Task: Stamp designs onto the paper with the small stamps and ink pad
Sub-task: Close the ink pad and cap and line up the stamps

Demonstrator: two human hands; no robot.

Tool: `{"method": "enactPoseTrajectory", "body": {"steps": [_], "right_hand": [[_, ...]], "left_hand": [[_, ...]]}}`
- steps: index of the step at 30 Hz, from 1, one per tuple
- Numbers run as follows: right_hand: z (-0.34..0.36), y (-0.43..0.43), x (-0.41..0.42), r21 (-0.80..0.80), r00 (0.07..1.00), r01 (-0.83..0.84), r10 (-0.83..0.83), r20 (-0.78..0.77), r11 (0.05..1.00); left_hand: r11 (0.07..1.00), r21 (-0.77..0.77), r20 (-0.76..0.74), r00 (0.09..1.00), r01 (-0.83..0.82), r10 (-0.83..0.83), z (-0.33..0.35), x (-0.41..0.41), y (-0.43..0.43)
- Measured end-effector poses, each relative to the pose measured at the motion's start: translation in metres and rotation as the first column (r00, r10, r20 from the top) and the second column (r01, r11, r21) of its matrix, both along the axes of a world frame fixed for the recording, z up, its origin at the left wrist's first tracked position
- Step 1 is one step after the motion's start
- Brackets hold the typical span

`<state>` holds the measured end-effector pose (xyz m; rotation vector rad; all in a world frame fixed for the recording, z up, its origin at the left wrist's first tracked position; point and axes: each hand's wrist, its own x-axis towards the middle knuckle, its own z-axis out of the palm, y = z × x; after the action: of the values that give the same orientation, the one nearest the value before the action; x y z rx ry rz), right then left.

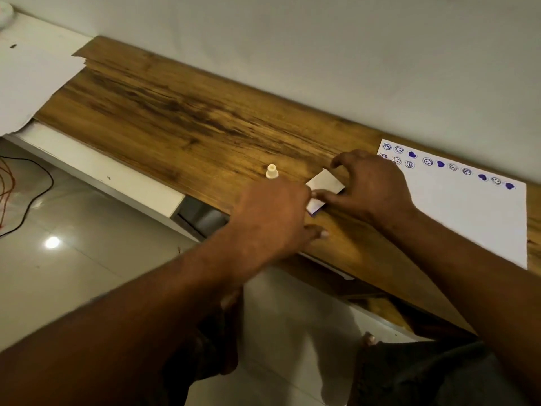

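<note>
Your left hand (270, 212) covers the near end of the ink pad (325, 186) on the worktop (175, 112), grip hidden | your right hand (371, 189) has fingers spread, fingertips on the pad's other side | small stamp (271, 171) upright just beyond your left hand | paper (474, 212) with blue prints just right of your right hand

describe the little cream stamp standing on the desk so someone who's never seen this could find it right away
Start on the long wooden desk along the wall. Left of the two hands, just beyond the left hand, a small cream stamp stands upright alone on bare wood. It is knob-shaped, unlike the flat white ink pad that the hands are on.
</note>
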<state>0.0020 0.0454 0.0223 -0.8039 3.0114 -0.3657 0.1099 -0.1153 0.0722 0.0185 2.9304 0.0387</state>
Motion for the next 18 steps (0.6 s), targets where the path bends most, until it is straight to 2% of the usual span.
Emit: {"method": "enactPoseTrajectory", "body": {"steps": [3, 5, 8, 11, 18], "right_hand": [[-0.015, -0.009, 0.012, 0.092, 1.000, 0.008, -0.008, 0.001, 0.996], [-0.024, -0.015, 0.012, 0.131, 1.000, -0.004, 0.000, 0.028, 0.991], [-0.030, -0.017, 0.001, 0.154, 0.995, -0.063, 0.051, 0.085, 0.986], [-0.031, -0.013, -0.025, 0.105, 0.991, -0.100, 0.090, 0.100, 0.989], [-0.030, 0.004, -0.083, -0.095, 0.975, 0.022, -0.001, 0.220, 0.995]], "left_hand": [[0.984, 0.138, -0.217, 0.966, -0.112, 0.140, 0.009, -0.018, -0.035], [0.964, 0.213, -0.286, 0.934, -0.157, 0.215, 0.009, -0.028, -0.055], [0.942, 0.259, -0.317, 0.902, -0.214, 0.293, 0.000, -0.042, -0.081], [0.919, 0.309, -0.316, 0.885, -0.245, 0.342, -0.018, -0.053, -0.099], [0.884, 0.379, -0.313, 0.862, -0.272, 0.400, -0.054, -0.068, -0.115]]}}
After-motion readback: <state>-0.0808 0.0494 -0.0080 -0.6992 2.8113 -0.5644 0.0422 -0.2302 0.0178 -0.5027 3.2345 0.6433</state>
